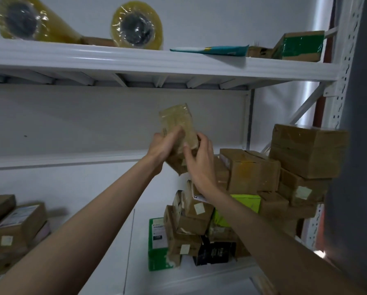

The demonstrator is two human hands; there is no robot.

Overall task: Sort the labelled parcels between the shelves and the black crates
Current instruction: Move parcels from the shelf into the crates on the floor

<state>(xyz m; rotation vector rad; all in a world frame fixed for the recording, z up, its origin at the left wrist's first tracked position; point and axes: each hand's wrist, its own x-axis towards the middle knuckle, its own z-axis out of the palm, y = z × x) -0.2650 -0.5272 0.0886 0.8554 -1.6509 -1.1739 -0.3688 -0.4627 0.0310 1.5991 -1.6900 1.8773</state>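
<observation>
Left forearm: bare, reaching up from the lower left corner toward the middle of the view.
Right forearm: bare, reaching up from the lower right, crossing in front of the parcel heap.
Left hand (164,144): fingers (174,133) curled round the left side of the small tape-wrapped brown cardboard parcel (179,128).
Right hand (199,162): fingers curled onto the parcel's right lower edge, gripping it.
Small tape-wrapped brown cardboard parcel: held upright and slightly tilted between both hands, in the air above the middle shelf, just left of the heap.
Middle white metal shelf (106,220): carrying the heap of brown cardboard boxes (252,173) at right, several with pale square stickers.
Green box with white label (158,243): at the heap's front left, standing on end.
Black box (214,253): at the heap's front, low down.
Lime-green box (247,202): wedged among the brown ones.
Brown labelled cartons (18,224): at the shelf's far left.
Upper white metal shelf (135,62): above the hands.
Two yellowish rolls of clear film (137,28): lying on the upper shelf, left and centre.
Flat teal mailer (212,50): on the upper shelf, right of the rolls.
Brown box with green tape (299,46): upper shelf, far right.
</observation>
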